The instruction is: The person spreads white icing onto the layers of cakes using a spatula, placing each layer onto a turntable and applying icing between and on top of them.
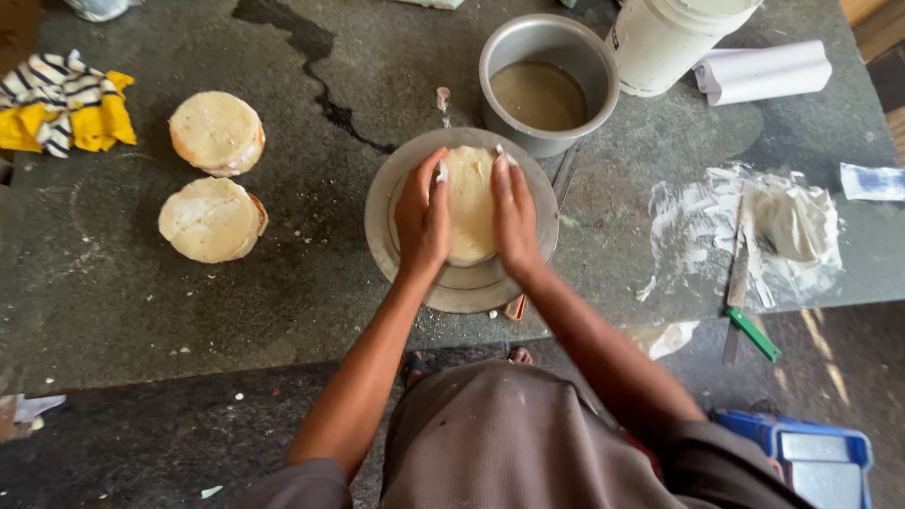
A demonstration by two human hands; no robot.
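Both hands, L & R, press flat-open on soft round cake layer atop metal turntable.

Soft, even daylight fills the scene, brighter toward the right, where the white cream smear nearly blows out. Sunlit streaks fall on the floor at lower right. Focus is sharp centrally, with slight wide-angle bending at the edges.

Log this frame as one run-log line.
left hand: on cake | right hand: on cake | cake: on round metal stand | two cakes: left on counter | pot: behind stand
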